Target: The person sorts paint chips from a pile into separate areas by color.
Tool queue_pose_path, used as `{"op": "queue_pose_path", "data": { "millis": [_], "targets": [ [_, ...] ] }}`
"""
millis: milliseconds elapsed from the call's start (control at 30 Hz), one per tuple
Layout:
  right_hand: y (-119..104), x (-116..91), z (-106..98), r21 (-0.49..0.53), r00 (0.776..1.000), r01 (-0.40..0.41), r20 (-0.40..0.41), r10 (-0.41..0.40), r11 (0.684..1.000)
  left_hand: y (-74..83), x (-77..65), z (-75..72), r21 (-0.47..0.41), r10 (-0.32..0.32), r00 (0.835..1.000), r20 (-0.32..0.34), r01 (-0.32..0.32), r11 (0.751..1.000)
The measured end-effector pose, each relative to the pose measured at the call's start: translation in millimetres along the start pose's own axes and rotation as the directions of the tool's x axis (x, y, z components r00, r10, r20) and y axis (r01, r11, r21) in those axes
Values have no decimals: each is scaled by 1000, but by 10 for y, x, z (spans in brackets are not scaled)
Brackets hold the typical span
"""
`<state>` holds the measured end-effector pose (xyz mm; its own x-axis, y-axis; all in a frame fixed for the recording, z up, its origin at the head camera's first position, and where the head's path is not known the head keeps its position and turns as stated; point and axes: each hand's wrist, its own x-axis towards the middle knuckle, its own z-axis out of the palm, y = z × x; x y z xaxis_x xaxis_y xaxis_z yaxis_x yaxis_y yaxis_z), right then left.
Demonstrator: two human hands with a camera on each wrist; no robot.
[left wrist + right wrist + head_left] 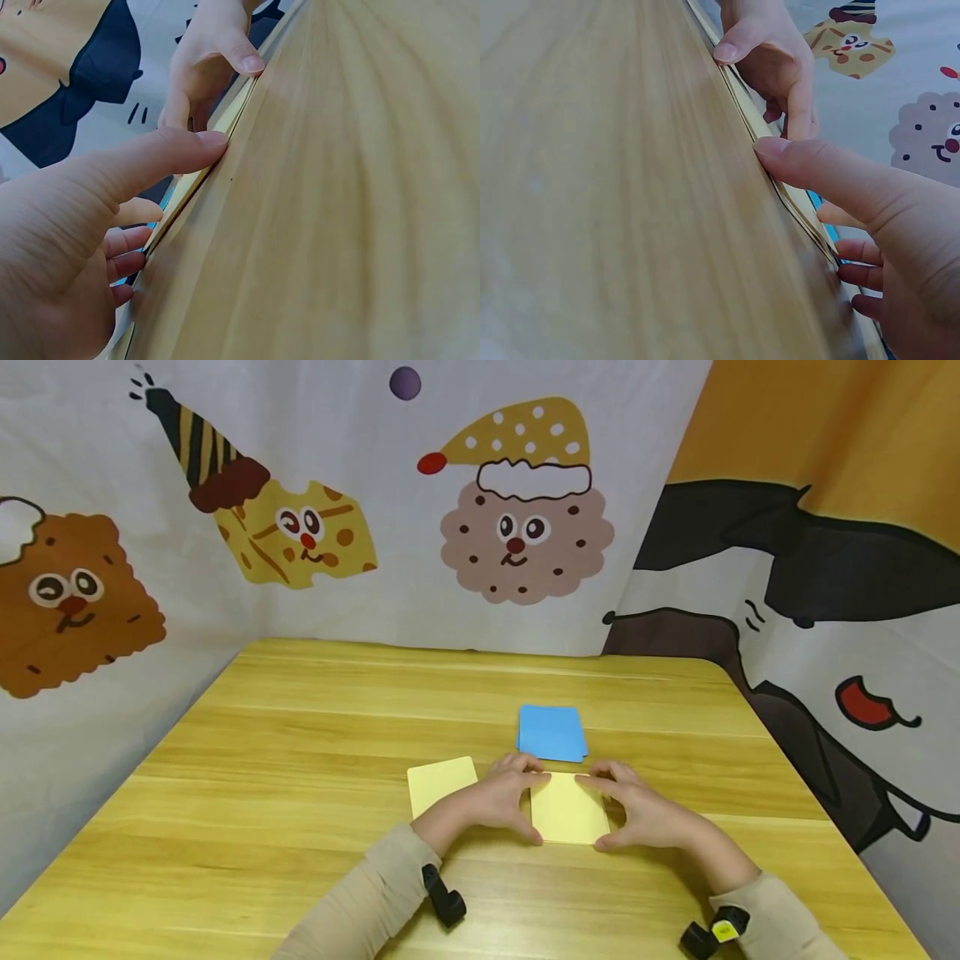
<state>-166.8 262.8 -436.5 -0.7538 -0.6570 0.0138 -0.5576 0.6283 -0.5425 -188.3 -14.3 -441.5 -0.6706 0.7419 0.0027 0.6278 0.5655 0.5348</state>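
Observation:
A thin stack of square yellow paper sheets (570,810) lies flat on the wooden table, with several layers showing at its edge in the right wrist view. My left hand (510,795) holds its left side, thumb at the near corner and index finger at the far one. Mirroring it, my right hand (637,806) grips the right side between thumb and index finger. Both thumbs press the near edge, as the left wrist view also shows.
Left of my left hand lies another yellow square (441,783), partly covered by the wrist. Just beyond the held stack sits a slightly uneven pile of blue squares (551,732). A printed cloth (405,543) hangs behind the table (300,793).

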Motion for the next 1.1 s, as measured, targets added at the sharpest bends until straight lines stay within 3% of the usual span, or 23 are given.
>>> {"op": "queue_pose_path", "data": {
  "millis": [333, 567, 833, 1100],
  "targets": [
    [38, -1, 18, 27, 999, -3, 34, 2, 1000, 1, -14, -13, 31, -12, 1000, 13, 12, 999],
    [8, -8, 15, 85, 1000, -7, -1, 7, 996, -49, -79, -29, -75, -27, 1000, 5, 27, 997],
    [-69, 95, 11, 50, 996, 24, -87, -20, 998, -129, -297, -173, -110, -8, 998, -56, 2, 994],
    [-231, 296, 83, -25, 991, 88, -99, -90, 996, -277, -582, -314, -101, -82, 989, -119, 71, 992]
  ]
}}
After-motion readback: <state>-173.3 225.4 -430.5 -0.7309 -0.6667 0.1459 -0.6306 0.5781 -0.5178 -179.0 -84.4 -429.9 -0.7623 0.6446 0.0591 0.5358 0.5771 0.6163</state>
